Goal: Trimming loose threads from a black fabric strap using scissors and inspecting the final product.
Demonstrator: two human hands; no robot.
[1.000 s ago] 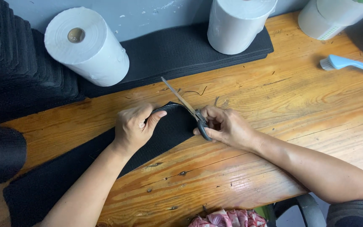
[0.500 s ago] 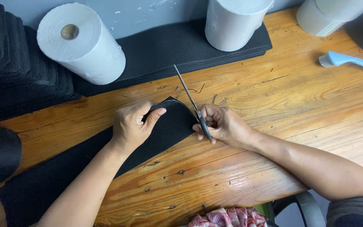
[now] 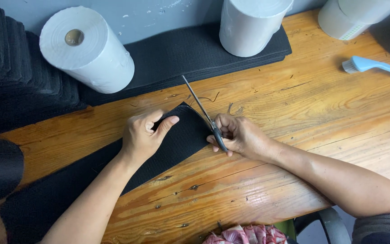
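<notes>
A long black fabric strip (image 3: 181, 138) lies across the wooden table (image 3: 294, 104), running from the lower left to the middle. My left hand (image 3: 143, 135) presses flat on the strip near its rounded end, thumb raised. My right hand (image 3: 240, 135) grips the handles of a pair of scissors (image 3: 201, 110). The closed blades point up and to the left along the strip's right edge.
A white paper roll (image 3: 86, 49) lies on its side at the back left, and two more white rolls (image 3: 253, 25) (image 3: 353, 16) stand at the back. Stacked black fabric (image 3: 181, 54) lies under them. A blue brush (image 3: 371, 67) rests at the right. A chair (image 3: 326, 223) sits below the table edge.
The scissors have swung more upright and slid along the strip's end, with the blades now closed. My left hand has stayed on the fabric.
</notes>
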